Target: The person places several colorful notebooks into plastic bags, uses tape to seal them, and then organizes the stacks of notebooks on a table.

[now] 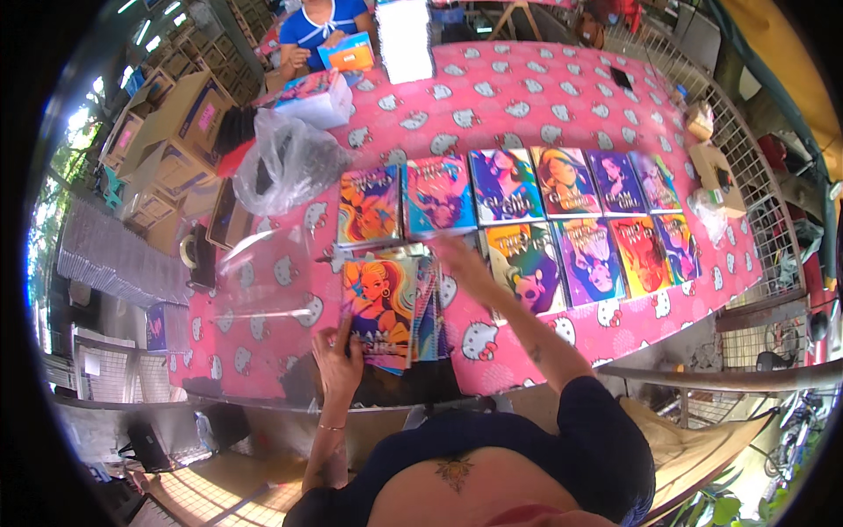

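A pile of spiral notebooks with bright illustrated covers lies in front of me, slightly fanned. Its top notebook (379,303) shows a figure with orange and yellow hair. My left hand (337,362) rests at the lower left edge of this pile, fingers apart and touching the cover's side. Past the pile, my right hand (457,262) reaches forward, just below a pink and blue notebook (439,195). Motion blurs its fingers, so I cannot make out whether they hold anything. Two rows of colourful notebooks, among them a green and purple one (525,268), spread to the right.
A pink cat-patterned tablecloth (492,356) covers the table. Left are clear plastic film (268,274), a crumpled plastic bag (288,162) and cardboard boxes (180,132). Across the table, a person in blue (329,26) holds a colourful booklet beside a notebook stack (318,98).
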Demonstrator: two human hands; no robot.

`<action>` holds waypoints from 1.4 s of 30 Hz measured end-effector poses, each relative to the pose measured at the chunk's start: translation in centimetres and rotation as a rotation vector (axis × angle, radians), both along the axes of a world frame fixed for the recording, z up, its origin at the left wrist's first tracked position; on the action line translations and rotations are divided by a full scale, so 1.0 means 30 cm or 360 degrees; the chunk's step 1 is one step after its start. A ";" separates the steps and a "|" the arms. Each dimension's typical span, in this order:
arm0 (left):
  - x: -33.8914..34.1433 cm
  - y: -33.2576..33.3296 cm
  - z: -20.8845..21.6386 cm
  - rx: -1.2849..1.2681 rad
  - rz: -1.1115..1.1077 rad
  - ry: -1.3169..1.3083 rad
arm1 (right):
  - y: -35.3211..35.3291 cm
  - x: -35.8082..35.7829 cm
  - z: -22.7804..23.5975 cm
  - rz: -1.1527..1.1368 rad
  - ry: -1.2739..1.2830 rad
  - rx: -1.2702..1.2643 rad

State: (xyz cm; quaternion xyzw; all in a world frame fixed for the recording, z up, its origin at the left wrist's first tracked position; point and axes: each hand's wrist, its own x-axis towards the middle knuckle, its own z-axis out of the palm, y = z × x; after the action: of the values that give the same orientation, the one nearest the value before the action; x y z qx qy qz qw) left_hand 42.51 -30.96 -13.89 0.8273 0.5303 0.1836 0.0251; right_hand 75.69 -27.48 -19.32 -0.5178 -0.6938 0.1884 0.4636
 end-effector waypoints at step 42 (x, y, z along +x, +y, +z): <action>0.780 0.123 0.261 0.0416 -0.0462 -0.0858 | -0.250 1.207 -0.110 -0.1488 -0.1353 -0.0287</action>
State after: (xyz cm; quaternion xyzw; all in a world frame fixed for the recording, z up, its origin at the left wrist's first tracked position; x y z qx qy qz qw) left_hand 65.92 -27.28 -6.05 0.8121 0.3530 0.4570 0.0840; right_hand 111.90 -34.99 -22.61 -0.8323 -0.4995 -0.1980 0.1359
